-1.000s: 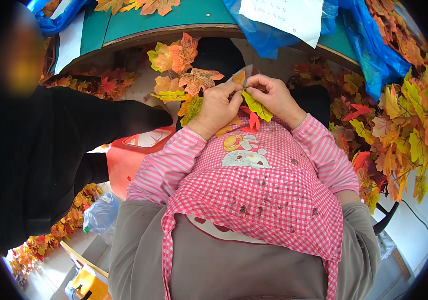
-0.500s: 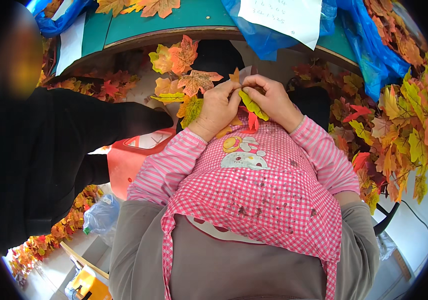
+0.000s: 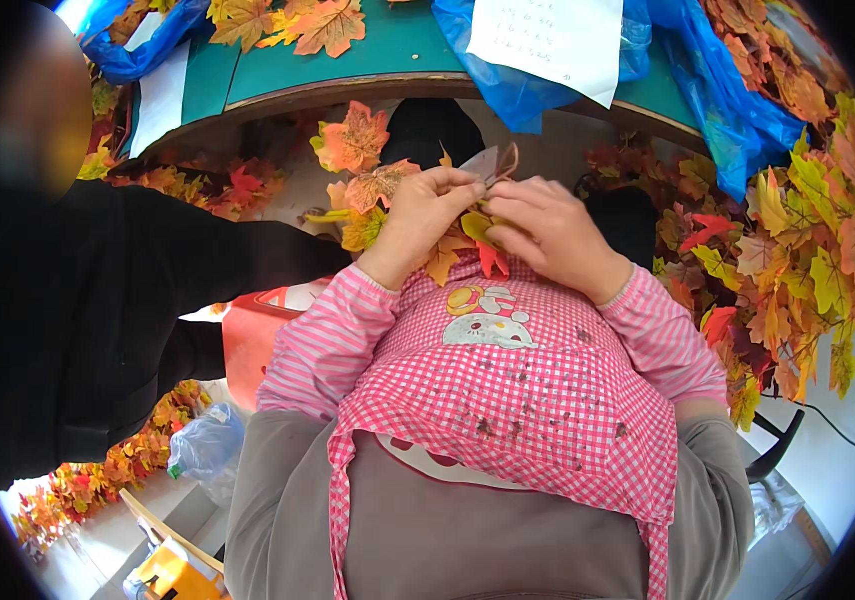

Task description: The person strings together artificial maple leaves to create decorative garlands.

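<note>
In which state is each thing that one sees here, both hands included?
Left hand: pinched shut, holding leaf spray
Right hand: fingers bent; grip unclear
Leaf spray: visible leaves spread open
Apron: worn, dark-stained
Blue bag: crumpled, draped over green table
White paper: written on, lying over blue bag

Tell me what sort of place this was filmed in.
Probably a workshop for artificial foliage: autumn-coloured leaves are massed at the right, a leaf sprig shows beside the left hand, and the person wears a stained checked apron.

Two hands point(image 3: 420, 215) point(image 3: 556, 236), one apron point(image 3: 508, 400), leaves point(image 3: 355, 139) — dozens
</note>
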`<action>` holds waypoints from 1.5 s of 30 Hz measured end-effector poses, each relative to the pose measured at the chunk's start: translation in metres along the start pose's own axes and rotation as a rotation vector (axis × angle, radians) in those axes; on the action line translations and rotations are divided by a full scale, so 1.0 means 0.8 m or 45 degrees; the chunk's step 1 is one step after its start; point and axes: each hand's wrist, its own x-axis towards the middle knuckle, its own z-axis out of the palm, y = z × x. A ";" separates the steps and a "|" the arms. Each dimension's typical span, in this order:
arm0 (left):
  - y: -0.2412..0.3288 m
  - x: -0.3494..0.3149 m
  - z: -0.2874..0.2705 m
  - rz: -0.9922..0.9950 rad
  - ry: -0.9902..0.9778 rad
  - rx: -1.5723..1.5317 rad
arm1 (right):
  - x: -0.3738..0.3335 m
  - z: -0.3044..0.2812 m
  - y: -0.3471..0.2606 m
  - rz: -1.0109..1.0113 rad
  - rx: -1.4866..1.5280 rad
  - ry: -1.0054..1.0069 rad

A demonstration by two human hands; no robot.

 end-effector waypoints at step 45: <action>0.011 0.011 0.009 0.993 -0.023 1.205 | 0.275 -0.284 0.288 0.768 -1.044 0.187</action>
